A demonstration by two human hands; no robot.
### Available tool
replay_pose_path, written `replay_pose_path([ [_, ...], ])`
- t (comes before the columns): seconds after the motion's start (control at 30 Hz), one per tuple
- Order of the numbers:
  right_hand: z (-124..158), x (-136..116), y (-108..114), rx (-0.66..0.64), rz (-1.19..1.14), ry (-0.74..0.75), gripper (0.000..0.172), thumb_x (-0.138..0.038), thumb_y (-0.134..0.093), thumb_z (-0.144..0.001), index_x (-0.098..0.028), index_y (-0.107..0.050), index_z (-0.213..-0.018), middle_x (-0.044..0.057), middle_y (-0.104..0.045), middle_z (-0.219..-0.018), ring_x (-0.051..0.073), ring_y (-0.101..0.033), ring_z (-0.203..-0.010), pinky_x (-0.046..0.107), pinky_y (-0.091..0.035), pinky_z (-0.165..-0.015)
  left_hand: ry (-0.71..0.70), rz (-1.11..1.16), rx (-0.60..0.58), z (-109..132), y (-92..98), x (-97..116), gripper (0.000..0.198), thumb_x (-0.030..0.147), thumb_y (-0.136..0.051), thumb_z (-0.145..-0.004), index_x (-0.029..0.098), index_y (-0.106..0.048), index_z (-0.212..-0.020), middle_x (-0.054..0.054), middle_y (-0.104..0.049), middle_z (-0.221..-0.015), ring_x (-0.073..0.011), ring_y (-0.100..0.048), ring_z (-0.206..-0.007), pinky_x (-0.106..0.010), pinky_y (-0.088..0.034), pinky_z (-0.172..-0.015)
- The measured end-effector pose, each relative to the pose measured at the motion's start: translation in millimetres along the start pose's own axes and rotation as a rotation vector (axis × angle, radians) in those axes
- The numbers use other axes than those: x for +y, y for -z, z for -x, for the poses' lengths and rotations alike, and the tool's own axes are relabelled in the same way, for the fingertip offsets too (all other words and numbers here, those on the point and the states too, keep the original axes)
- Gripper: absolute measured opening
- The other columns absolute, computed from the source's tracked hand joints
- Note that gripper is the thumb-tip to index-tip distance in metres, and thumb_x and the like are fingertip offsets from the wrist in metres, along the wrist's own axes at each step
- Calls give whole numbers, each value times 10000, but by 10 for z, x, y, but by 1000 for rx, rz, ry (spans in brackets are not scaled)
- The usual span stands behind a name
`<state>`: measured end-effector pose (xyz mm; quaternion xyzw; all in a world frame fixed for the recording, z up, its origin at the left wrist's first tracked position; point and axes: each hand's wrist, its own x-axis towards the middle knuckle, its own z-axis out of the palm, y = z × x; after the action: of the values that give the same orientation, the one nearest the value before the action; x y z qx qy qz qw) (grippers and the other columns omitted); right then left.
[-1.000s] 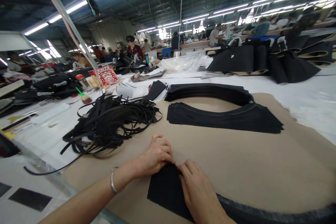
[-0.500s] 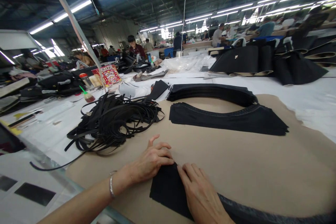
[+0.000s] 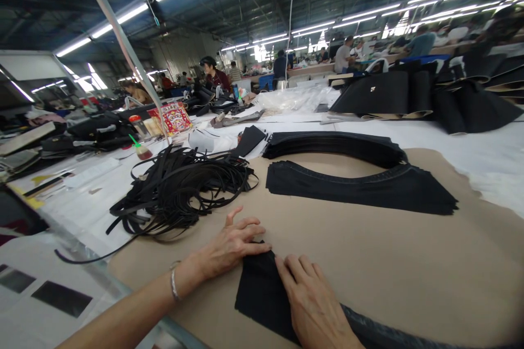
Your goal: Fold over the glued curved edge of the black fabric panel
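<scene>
Fingers (image 3: 254,249) of left hand (image 3: 231,244): apart, laid flat, tips pressing the far corner of a black cut piece (image 3: 257,294); nothing pinched. Fingers (image 3: 295,271) of right hand (image 3: 313,302): likewise loosely apart and flat, resting on top of the same piece, no grip closed. Lies flat on a brown paper sheet (image 3: 368,251), at its near edge, right in front of the person. Seems thin, limp and light, perhaps soft leather or felt-like cloth; likely to flop if lifted by one end and to slide under a palm; not fragile. Best pinched at the far corner or along the free left edge, or shifted with a flat hand. Far corner pointing away, towards the stacks; long axis apparently running off to the near right beneath the right hand, though mostly hidden there. Further out: a fanned stack of curved black pieces (image 3: 360,188), a second curved stack (image 3: 331,144) behind it; a tangle of black straps (image 3: 184,188) to the left, partly on the white surface (image 3: 483,152). Silver bracelet (image 3: 175,283) on the left wrist.
</scene>
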<state>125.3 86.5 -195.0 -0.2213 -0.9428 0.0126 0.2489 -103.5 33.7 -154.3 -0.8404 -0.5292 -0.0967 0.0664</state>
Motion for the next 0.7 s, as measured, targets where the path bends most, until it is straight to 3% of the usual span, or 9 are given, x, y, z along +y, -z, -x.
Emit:
replay_pose_path([
  [0.13,15,-8,15,-52,-7,-5,551,-13,-520,-690,-122,-634,-1219,74,-648,-977,247,-535,-854,374,-438,-762,-17,3,-42,74,62,-109,371,157,-461,-992,394,-587,-1248,2,-615,-1259,-185,-456,-1271,-546,5,-1147],
  [0.3,28,-17,19,-48,-6,-8,564,6,-508,-680,-114,-632,-1217,85,-654,-1015,264,-542,-891,396,-451,-797,257,75,199,116,71,-137,357,59,-436,-949,283,-711,-989,-38,-630,-1227,-216,-495,-1227,-581,-120,-1133],
  [0.37,18,-23,26,-64,-16,-18,563,11,-504,-685,-110,-628,-1220,88,-651,-1014,268,-545,-895,402,-458,-799,324,104,257,47,45,32,369,46,-386,-951,232,-701,-995,-71,-649,-1153,-213,-539,-1146,-544,-254,-1096],
  [0.47,-15,-36,57,-142,-53,-59,566,33,-478,-713,-115,-603,-1245,90,-646,-1032,263,-552,-906,398,-464,-805,342,226,261,-110,-51,428,353,52,-379,-947,215,-650,-1106,-52,-675,-1031,-167,-597,-998,-370,-447,-962],
  [0.57,-38,-28,101,-220,-110,-140,536,53,-454,-757,-126,-578,-1246,99,-636,-1093,256,-556,-971,403,-447,-882,366,333,238,-207,-167,759,356,44,-380,-927,185,-610,-1160,-60,-671,-1022,-165,-609,-957,-302,-509,-864],
  [0.7,-7,56,195,-273,-152,-187,300,-46,-503,-868,-151,-595,-1133,91,-629,-1054,241,-562,-983,397,-430,-902,406,380,205,-192,-229,894,386,50,-404,-913,170,-573,-1239,-80,-656,-1018,-205,-584,-950,-354,-509,-847],
])
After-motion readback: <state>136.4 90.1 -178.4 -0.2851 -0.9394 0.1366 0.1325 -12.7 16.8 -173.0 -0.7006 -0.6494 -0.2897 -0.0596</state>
